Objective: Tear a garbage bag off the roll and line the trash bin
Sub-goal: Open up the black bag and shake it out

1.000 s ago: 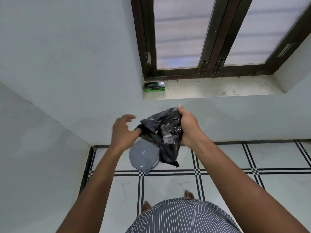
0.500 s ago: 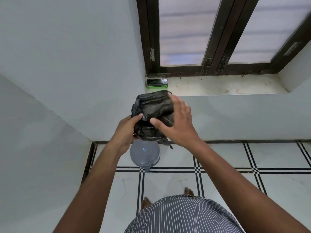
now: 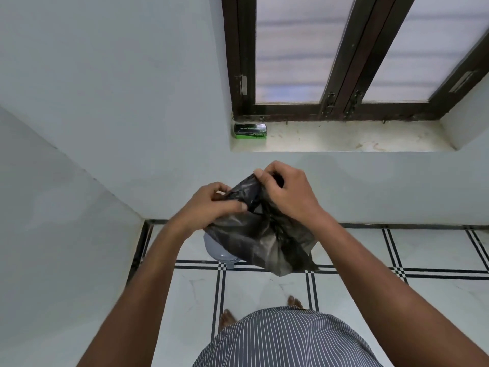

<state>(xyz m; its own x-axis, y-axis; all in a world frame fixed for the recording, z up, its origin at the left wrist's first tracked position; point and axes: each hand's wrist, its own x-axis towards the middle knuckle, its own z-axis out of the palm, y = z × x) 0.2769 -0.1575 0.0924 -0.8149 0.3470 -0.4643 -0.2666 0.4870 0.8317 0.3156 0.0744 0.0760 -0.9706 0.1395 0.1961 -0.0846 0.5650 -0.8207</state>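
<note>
A crumpled black garbage bag (image 3: 260,243) hangs at chest height between both hands. My left hand (image 3: 211,206) pinches its top edge from the left, and my right hand (image 3: 287,193) pinches the same edge from the right, fingers curled into the plastic. Below the bag stands a grey round trash bin (image 3: 215,251) on the floor, its lid down and mostly hidden by the bag. A green and black box of bags (image 3: 250,131) lies on the window sill's left end.
White walls meet in a corner at the left. The window sill (image 3: 344,141) and dark-framed window are straight ahead. The floor is white tile with black lines, and my bare feet (image 3: 227,317) stand just behind the bin.
The bag was bunched in a ball between both hands; now it hangs down looser and lower, with both hands pinching its top edge.
</note>
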